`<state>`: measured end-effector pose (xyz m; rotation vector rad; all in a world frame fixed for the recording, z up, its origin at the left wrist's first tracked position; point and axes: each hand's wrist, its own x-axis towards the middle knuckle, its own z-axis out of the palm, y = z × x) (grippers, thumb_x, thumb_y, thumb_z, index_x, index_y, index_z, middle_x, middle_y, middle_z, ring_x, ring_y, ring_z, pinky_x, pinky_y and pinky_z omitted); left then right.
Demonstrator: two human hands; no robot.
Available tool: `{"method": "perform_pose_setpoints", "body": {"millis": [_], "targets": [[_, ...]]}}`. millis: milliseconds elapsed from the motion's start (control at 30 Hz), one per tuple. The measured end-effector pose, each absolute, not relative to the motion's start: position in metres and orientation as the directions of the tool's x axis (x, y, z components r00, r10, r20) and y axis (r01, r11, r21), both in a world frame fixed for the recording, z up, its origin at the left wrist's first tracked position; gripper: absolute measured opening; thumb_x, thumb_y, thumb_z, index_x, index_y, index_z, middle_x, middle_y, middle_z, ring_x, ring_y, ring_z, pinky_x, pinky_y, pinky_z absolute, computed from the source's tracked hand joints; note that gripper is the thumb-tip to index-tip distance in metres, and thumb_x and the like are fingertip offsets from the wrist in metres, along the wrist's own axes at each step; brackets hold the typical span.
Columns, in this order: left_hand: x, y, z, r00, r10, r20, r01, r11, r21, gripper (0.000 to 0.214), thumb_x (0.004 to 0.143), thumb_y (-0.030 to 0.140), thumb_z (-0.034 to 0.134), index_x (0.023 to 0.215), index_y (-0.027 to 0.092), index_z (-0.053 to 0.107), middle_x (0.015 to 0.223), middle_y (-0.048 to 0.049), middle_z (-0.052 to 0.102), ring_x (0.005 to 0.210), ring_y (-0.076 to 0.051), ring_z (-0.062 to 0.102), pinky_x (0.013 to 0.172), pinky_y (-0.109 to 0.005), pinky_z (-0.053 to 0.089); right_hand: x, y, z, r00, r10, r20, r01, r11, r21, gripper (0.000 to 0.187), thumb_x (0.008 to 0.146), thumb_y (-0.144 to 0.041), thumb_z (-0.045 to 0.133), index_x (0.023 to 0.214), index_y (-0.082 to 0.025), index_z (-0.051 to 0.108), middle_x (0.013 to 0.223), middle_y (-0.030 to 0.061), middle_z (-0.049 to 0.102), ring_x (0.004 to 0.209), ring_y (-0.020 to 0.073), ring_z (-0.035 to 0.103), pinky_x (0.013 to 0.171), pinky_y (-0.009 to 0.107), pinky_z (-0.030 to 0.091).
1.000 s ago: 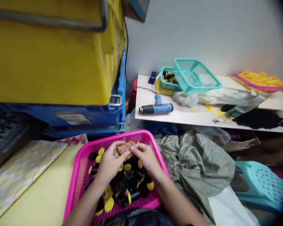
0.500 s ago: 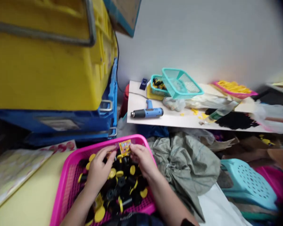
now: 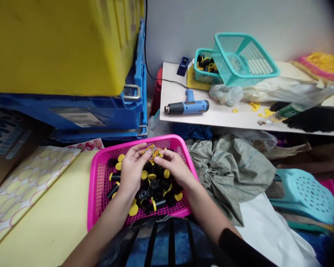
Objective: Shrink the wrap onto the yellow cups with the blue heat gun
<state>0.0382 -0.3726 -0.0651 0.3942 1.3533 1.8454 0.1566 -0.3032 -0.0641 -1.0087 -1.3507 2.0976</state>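
Observation:
Over a pink plastic basket (image 3: 93, 185), my left hand (image 3: 132, 167) and my right hand (image 3: 174, 165) meet at a small yellow printed piece (image 3: 153, 151) with a colourful picture. Both hands are closed on it, thumb against fingers, one from each side. Whether it is a card or a wrapped packet I cannot make out. Below them the basket holds many small black cylinders with yellow round caps (image 3: 133, 210), lying in all directions. My wrists and palms hide part of the pile.
A blue heat gun (image 3: 193, 107) lies on the white table (image 3: 169, 83), near teal baskets (image 3: 247, 74) and a plastic bottle (image 3: 289, 110). Yellow and blue crates (image 3: 100, 115) rise at left above a sheet of round stickers (image 3: 36, 174). Grey-green cloth (image 3: 228, 170) and a light-blue stool (image 3: 303, 196) are at right.
The head view has shifted, so the table stands higher in the picture. The printed piece, upright before, is now tilted flatter and both hands are closer together around it.

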Motion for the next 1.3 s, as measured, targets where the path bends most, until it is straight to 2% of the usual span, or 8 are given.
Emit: {"method": "perform_pose_setpoints", "body": {"millis": [200,433,667,767,867,967,1200,1300], "targets": [[0.047,-0.378,-0.057,-0.547,0.802,-0.241,-0.482,-0.066,0.873,0.033,0.061,0.028,0.085,0.077,0.018,0.057,0.081,0.0015,0.066,0.077,-0.012,0.065,0.072,-0.023,0.053,0.154,-0.295,-0.054,-0.57,0.765,-0.301,-0.064,-0.406,-0.912,0.06,0.062,-0.055,0.073,0.094,-0.009,0.051,0.089,0.0013,0.056,0.073,0.001,0.051,0.064,0.012,0.042],[0.025,-0.375,-0.037,-0.503,0.861,-0.078,-0.189,-0.021,0.982,0.053,0.067,0.026,0.082,0.113,0.019,0.057,0.072,0.0041,0.065,0.068,-0.011,0.063,0.067,-0.022,0.051,0.16,-0.289,-0.04,-0.706,0.708,-0.03,0.115,0.073,-0.991,0.038,0.083,-0.039,0.057,0.109,-0.011,0.06,0.107,0.0037,0.059,0.092,0.0019,0.055,0.083,0.013,0.044],[0.027,-0.373,-0.039,-0.377,0.891,-0.254,-0.304,0.14,0.942,0.066,0.062,0.033,0.086,0.12,0.017,0.059,0.08,-0.0009,0.07,0.071,-0.014,0.067,0.065,-0.024,0.055,0.155,-0.297,-0.048,-0.641,0.762,-0.09,0.079,-0.051,-0.996,0.059,0.084,-0.043,0.06,0.134,-0.019,0.043,0.078,-0.0005,0.05,0.069,0.0012,0.046,0.065,0.013,0.037],[0.024,-0.375,-0.043,-0.434,0.865,-0.252,-0.244,0.156,0.957,0.068,0.063,0.037,0.085,0.123,0.017,0.059,0.073,-0.0007,0.071,0.06,-0.014,0.066,0.055,-0.023,0.055,0.16,-0.297,-0.049,-0.604,0.795,-0.052,0.135,0.038,-0.99,0.056,0.091,-0.052,0.048,0.135,-0.019,0.043,0.088,0.0023,0.054,0.077,0.0021,0.049,0.073,0.015,0.04],[0.018,-0.378,-0.052,-0.569,0.805,-0.168,-0.094,0.139,0.986,0.055,0.068,0.039,0.081,0.117,0.02,0.066,0.076,-0.0001,0.073,0.061,-0.014,0.066,0.056,-0.024,0.057,0.172,-0.298,-0.054,-0.675,0.737,-0.046,0.457,0.368,-0.809,0.047,0.094,-0.049,0.045,0.128,-0.017,0.053,0.116,0.0075,0.053,0.109,0.0118,0.048,0.103,0.032,0.04],[0.013,-0.379,-0.065,-0.593,0.795,-0.129,-0.042,0.129,0.991,0.039,0.067,0.038,0.082,0.101,0.021,0.073,0.085,-0.0011,0.074,0.071,-0.016,0.067,0.06,-0.024,0.059,0.184,-0.304,-0.063,-0.739,0.637,-0.217,0.644,0.576,-0.503,0.046,0.082,-0.043,0.064,0.117,-0.014,0.062,0.128,0.0121,0.046,0.124,0.0271,0.036,0.107,0.053,0.03],[0.012,-0.383,-0.08,-0.548,0.787,-0.282,-0.29,0.138,0.947,0.048,0.061,0.038,0.086,0.102,0.019,0.074,0.077,-0.0009,0.073,0.06,-0.011,0.065,0.054,-0.018,0.054,0.198,-0.311,-0.078,-0.748,0.645,-0.156,0.583,0.526,-0.62,0.036,0.08,-0.033,0.06,0.109,-0.013,0.063,0.122,0.0088,0.051,0.119,0.0196,0.041,0.11,0.044,0.034],[0.015,-0.386,-0.076,-0.504,0.802,-0.319,-0.258,0.213,0.942,0.05,0.061,0.038,0.087,0.105,0.016,0.074,0.083,-0.0051,0.076,0.066,-0.014,0.069,0.064,-0.024,0.058,0.201,-0.307,-0.081,-0.635,0.756,-0.16,0.504,0.249,-0.827,0.049,0.088,-0.042,0.051,0.127,-0.013,0.051,0.119,0.0099,0.053,0.099,0.0089,0.051,0.092,0.027,0.047]]}}
